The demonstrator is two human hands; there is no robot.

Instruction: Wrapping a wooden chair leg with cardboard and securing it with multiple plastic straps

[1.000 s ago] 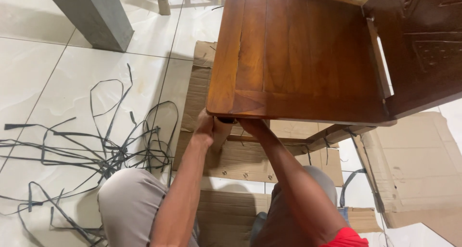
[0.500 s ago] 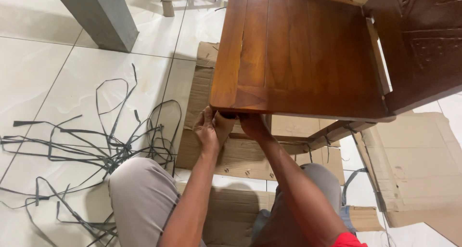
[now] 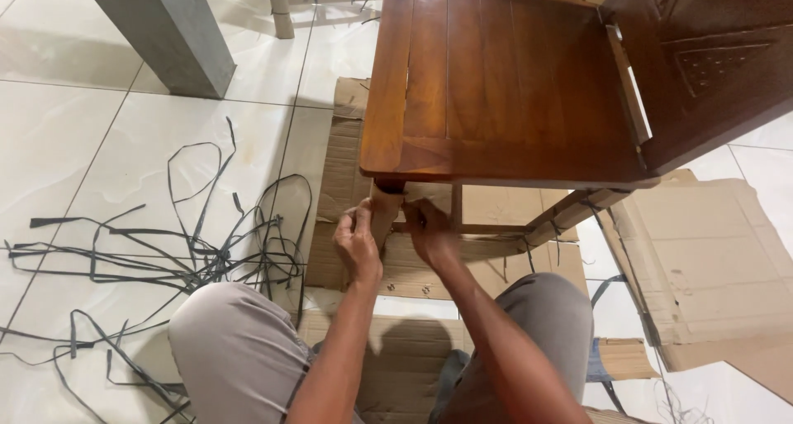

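My left hand and my right hand sit just below the middle of the frame, on either side of the front chair leg, which is wrapped in brown paper. The left hand's fingers are curled, with thumb and fingertips pinching the wrapping on the leg's left side. The right hand grips the same wrapping from the right, fingers folded in; from this angle I cannot tell for sure whether it holds only paper or the leg itself. The two hands are close, with the leg between them.

The leg hangs under the near left corner of the wooden chair, whose glossy brown seat fills the upper centre of the frame, its carved back rising at the upper right. A second wrapped leg slants down to the right of my hands, with dark strapping around it.

The chair stands over flattened cardboard spread across the white tiled floor, from the centre out to the right edge. A loose tangle of black plastic straps lies on the tiles at the left, well apart from my hands. A grey post stands at the upper left. My knees, in beige trousers, fill the bottom of the frame.
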